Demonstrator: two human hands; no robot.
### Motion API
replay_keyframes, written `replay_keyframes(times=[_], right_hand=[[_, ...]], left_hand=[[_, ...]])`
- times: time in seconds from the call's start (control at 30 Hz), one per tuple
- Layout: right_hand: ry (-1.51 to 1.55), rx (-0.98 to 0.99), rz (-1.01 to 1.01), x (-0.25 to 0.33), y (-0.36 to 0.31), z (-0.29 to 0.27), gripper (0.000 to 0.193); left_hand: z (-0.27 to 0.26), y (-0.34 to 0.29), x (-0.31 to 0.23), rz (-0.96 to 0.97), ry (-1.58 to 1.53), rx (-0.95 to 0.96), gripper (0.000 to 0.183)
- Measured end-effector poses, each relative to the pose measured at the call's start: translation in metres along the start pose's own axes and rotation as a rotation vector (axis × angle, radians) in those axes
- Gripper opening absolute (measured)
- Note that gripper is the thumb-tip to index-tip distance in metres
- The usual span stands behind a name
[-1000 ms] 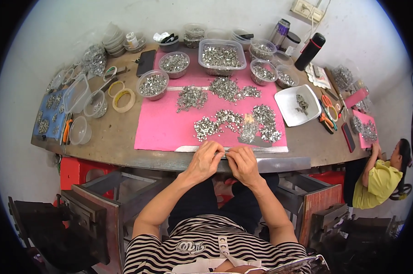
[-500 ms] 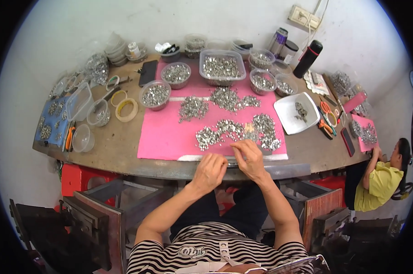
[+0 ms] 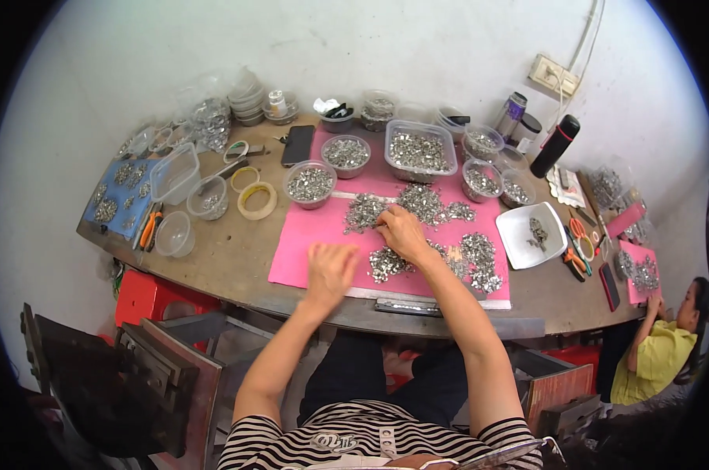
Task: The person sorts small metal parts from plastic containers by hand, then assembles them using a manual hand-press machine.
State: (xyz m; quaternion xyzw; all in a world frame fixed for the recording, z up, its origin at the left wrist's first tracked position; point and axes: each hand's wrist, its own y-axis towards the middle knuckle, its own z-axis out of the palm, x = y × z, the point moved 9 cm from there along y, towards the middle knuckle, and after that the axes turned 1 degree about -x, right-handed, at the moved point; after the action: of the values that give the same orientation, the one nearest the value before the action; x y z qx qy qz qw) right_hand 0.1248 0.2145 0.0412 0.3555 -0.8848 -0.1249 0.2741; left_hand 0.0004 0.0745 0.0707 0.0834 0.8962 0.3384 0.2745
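Small silvery metal pieces lie in loose heaps on a pink mat [image 3: 299,243]. My right hand [image 3: 404,235] reaches forward over the mat, fingertips pinched together at the right edge of the left-hand heap [image 3: 364,213]. What they hold, if anything, is too small to make out. Left of it, above the mat's front part, my left hand [image 3: 329,270] is smeared by motion, so its fingers do not show clearly. A narrow metal strip [image 3: 407,307] lies along the table's front edge, just below the mat. Other heaps [image 3: 421,204] spread beyond and beside my right hand.
Plastic tubs [image 3: 309,185] of metal pieces line the mat's far side. A white square dish [image 3: 531,235] stands right, near pliers [image 3: 575,262] and a black flask [image 3: 555,146]. Tape rings [image 3: 257,201] and a blue mat [image 3: 123,196] lie left. A person in yellow [image 3: 661,352] sits far right.
My hands were close together at the mat's front edge. My right hand has gone forward to the left-hand heap; my left hand has moved away to the left. The whole view has shifted.
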Motion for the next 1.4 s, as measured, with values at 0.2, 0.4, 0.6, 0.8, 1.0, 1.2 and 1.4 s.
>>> replay_keyframes(times=[0.2,0.4,0.6,0.8,1.0,1.2,1.4], right_hand=[[0.020,-0.033,-0.044,0.008,0.002,-0.004,0.007],[0.048,-0.061,-0.015,0.009,-0.017,-0.037,0.009],[0.180,-0.025,0.036,0.011,-0.042,-0.052,0.011],[0.228,0.101,0.172,0.016,-0.086,-0.073,0.011],[0.242,0.092,0.296,0.001,-0.127,-0.074,0.010],[0.226,0.095,0.182,0.018,-0.127,-0.079,0.010],[0.123,0.092,0.129,0.013,-0.125,-0.066,0.012]], left_hand=[[0.019,0.028,0.061,-0.090,0.090,0.024,0.015],[0.030,0.030,0.080,-0.152,0.034,0.032,0.012],[0.029,0.034,0.090,-0.258,-0.265,-0.038,0.009],[0.023,0.032,0.083,-0.292,-0.298,-0.015,0.006],[0.055,0.009,-0.034,-0.004,-0.513,0.358,0.015],[0.072,-0.011,-0.067,0.204,-0.365,0.383,0.010],[0.077,-0.011,-0.062,0.212,-0.300,0.395,0.007]])
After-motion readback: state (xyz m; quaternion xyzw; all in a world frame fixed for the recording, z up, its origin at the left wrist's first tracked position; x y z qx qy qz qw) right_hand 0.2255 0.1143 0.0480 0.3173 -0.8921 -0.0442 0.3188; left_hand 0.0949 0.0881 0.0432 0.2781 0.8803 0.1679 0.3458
